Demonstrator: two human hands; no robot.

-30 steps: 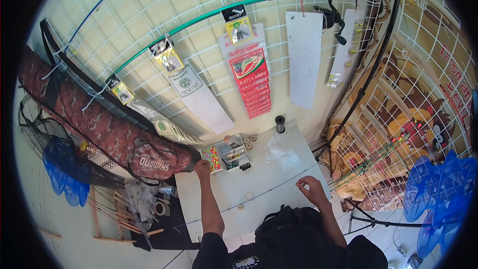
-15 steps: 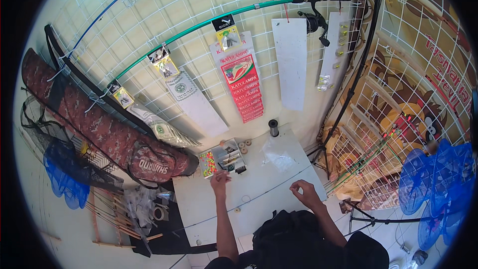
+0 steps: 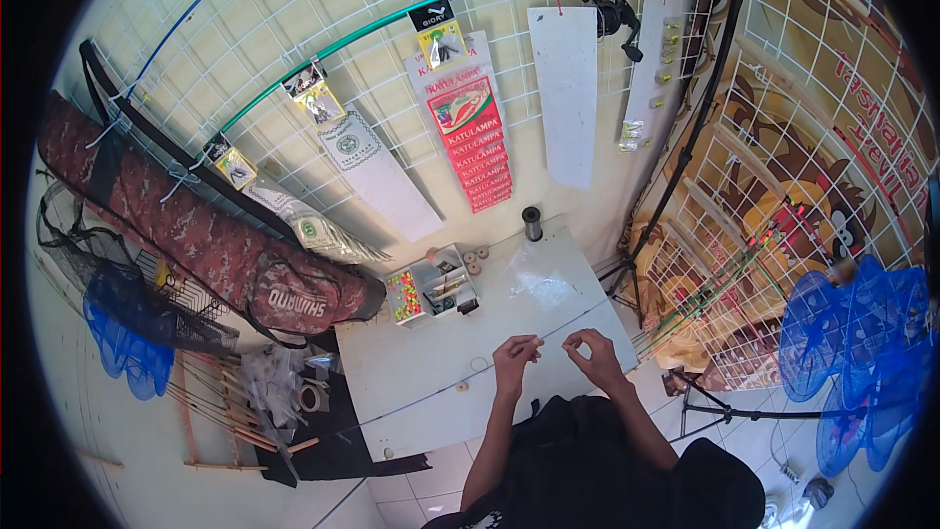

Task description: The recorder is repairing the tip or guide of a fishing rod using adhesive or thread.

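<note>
Over the white table my left hand is closed in a pinch on a tiny item I cannot make out. Just right of it, my right hand is pinched too, with a small gap between the two hands; anything in it is too small to tell. A thin blue rod or cord lies diagonally across the table near both hands, with a small beige disc beside it. Farther back stands a compartment box with bright multicoloured beads at its left.
A dark spool, beige discs and clear plastic bags sit at the table's back. A white wire grid with a green rod and reel is ahead. A camouflage bag is left; blue nets and a black stand are right.
My left hand has moved from beside the bead box rightward, closer to my right hand. My right hand has shifted a little left and up in the picture, still pinched.
</note>
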